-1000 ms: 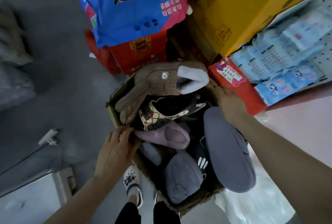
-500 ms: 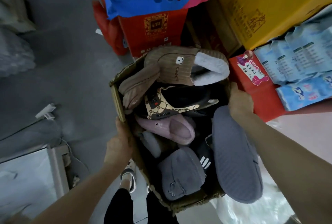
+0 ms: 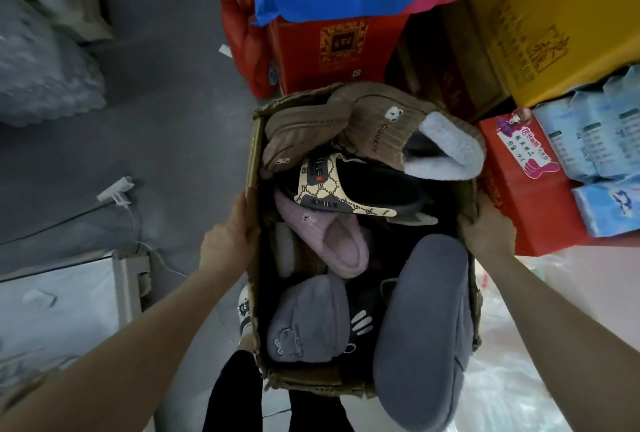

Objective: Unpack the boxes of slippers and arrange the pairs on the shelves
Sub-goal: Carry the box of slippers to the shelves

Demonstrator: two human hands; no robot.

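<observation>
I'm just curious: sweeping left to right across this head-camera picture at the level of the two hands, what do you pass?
The left hand → the left wall of the cardboard box → the pink slipper → the right hand → the red box.

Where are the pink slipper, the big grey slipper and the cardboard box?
pink slipper (image 3: pixel 341 244): head view, fleecy opening.
big grey slipper (image 3: pixel 426 327): head view, broad grey middle.
cardboard box (image 3: pixel 254 158): head view, left rim.
</observation>
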